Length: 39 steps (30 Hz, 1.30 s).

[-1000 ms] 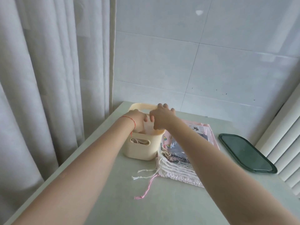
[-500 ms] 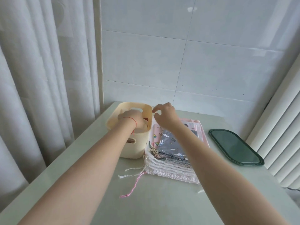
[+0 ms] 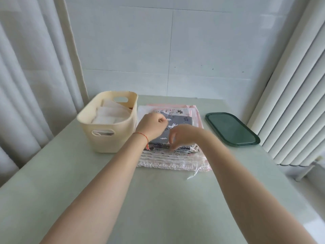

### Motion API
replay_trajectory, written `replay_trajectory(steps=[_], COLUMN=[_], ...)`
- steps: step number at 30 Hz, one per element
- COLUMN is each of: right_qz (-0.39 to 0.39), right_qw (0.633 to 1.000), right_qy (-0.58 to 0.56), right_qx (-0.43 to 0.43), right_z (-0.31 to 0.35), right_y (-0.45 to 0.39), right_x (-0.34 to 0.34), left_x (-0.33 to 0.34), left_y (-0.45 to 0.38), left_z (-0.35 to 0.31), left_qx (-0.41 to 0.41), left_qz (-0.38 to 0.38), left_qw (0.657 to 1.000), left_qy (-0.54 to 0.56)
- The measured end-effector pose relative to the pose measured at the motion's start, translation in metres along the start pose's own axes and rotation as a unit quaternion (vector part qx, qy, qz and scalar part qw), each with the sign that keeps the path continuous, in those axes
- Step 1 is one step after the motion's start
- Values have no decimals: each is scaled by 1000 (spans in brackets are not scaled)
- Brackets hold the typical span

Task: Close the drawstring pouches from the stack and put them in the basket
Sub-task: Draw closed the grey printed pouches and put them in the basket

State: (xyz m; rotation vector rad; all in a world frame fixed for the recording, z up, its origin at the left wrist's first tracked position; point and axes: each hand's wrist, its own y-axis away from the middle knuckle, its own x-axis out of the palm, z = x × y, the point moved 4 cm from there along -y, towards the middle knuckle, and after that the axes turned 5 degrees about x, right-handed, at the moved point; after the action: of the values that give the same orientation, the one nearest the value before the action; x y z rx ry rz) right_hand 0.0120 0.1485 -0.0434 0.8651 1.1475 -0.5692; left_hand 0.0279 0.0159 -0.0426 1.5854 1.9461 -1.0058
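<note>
**Both hands over the stack, next pouch not yet lifted**

Pale green table [image 3: 158, 199] against a tiled wall, curtain at the left, radiator at the right. On it stand a cream basket [image 3: 107, 138], a stack [image 3: 175, 159] of flat pouches just beside it on the right, and a dark green tray [image 3: 232, 129] further right, apart from the stack. White pouches [image 3: 112, 113] already lie inside the basket.

Left hand [image 3: 153, 127] sits over the grey pouch [image 3: 181, 120] on top of the stack, fingers curled; whether they pinch cloth or a cord I cannot tell. Right hand [image 3: 182, 136] hangs above the stack's near edge, blurred, fingers bent downward and loosely spread, apparently holding nothing.

Many pouches look left to do. My worry is the near edge, where the gathered tops lie packed close: a pinch there could catch two pouches at once, or drag the stack toward the table's front. A loose cord [image 3: 192, 175] trails from the right corner and could snag. Pulling one cord only would leave the mouth half open.
</note>
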Motion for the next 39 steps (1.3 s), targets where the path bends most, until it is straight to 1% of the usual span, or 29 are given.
replay_trajectory(steps=[2,4,6,8,10,13,15,17,19,23,25,26,27,28,29,30,31,32,33,34,35,37,39], right_qz=[-59,-123,-205,-274,-303,-341,-349,-326,-301,-293,-294,-288,-274,-255,-229,-194,-155,-121,-95,-77,-65,-68,-111], right_qw=[998,991,973,944,920,896,894,910,925,927,924,921,917,907,887,855,811,761,714,678,651,619,585], right_qy=[17,6,-60,-154,-229,-271,-268,-239,-209,-191,-200,-216,-251,-305,-382,-472,-561,-637,-694,-731,-756,-783,-801], right_qx=[16,49,82,97,93,86,87,90,101,133,144,149,147,138,121,96,63,29,6,-5,-7,12,66], right_z=[-4,-9,-18,-24,-28,-32,-37,-44,-51,-62,-63,-64,-64,-63,-63,-62,-62,-62,-62,-63,-65,-67,-74], right_y=[-9,-16,-19,-20,-21,-20,-22,-24,-22,-12,-9,-8,-8,-7,-7,-7,-7,-7,-8,-8,-9,-10,-13], right_x=[-1,-4,-8,-10,-9,-9,-5,0,-1,-6,-6,-6,-4,-3,-1,1,3,4,4,5,6,7,11], left_x=[4,4,4,5,7,12,11,8,8,11,12,13,14,16,18,19,20,21,22,23,25,26,25], left_y=[2,2,2,0,-3,-2,0,1,1,0,0,0,0,-1,-1,-1,-1,-1,-1,-1,0,-1,-1], left_z=[9,18,21,27,33,39,41,44,46,45,43,42,41,40,39,40,40,42,44,47,50,54,56], left_qx=[-11,-19,-29,-37,-32,-36,-42,-55,-73,-92,-113,-127,-142,-159,-180,-202,-220,-235,-248,-257,-262,-256,-243], left_qz=[-17,-37,-44,-47,-46,-38,-60,-82,-80,-63,-53,-45,-34,-24,-17,-14,-13,-14,-17,-19,-19,-20,-39], left_qw=[1000,999,997,997,998,998,994,990,989,991,992,987,975,955,925,891,861,840,827,823,822,820,803], left_qy=[16,30,47,55,40,-20,-78,-104,-100,-67,15,85,167,251,334,406,458,488,504,507,506,512,542])
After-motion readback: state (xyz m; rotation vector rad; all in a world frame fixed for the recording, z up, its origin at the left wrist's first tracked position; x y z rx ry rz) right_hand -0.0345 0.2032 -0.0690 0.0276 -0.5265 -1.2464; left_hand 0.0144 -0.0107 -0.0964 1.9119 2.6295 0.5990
